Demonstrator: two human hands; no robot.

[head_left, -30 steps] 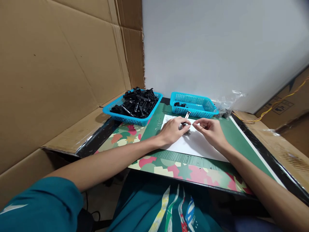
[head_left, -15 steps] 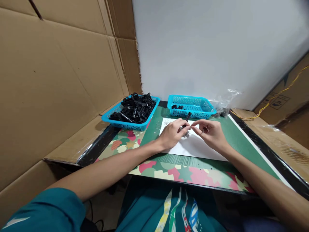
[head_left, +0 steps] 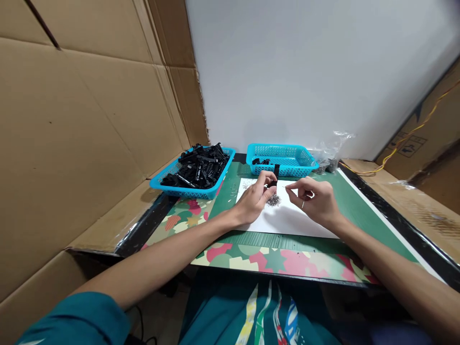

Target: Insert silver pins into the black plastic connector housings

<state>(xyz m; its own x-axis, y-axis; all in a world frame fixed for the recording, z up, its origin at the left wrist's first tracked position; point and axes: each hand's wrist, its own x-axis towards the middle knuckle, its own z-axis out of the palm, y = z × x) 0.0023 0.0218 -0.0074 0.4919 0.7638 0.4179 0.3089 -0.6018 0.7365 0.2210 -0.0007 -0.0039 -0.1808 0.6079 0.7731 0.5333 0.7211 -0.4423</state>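
Note:
My left hand (head_left: 253, 199) is closed around a narrow black plastic part (head_left: 276, 171), which sticks up past the fingers. To its right, my right hand (head_left: 314, 200) pinches a tiny thin metal pin (head_left: 283, 187) between thumb and forefinger. Another small light-coloured piece shows by its curled fingers. A gap lies between the two hands. Below and between them, a small heap of metal pins (head_left: 273, 200) rests on a white sheet of paper (head_left: 287, 223). More pins lie scattered at the sheet's left corner.
A blue basket (head_left: 201, 193) piled with black plastic parts (head_left: 203, 165) stands at the left. Another blue basket (head_left: 283, 169), holding a few black pieces, stands behind my hands. Clear plastic bags (head_left: 328, 160) sit at its right. Cardboard (head_left: 89, 120) walls in the left side.
My hands have drawn apart; before, the fingertips met at the black part. The black part now stands more upright in my left hand. The view has shifted slightly.

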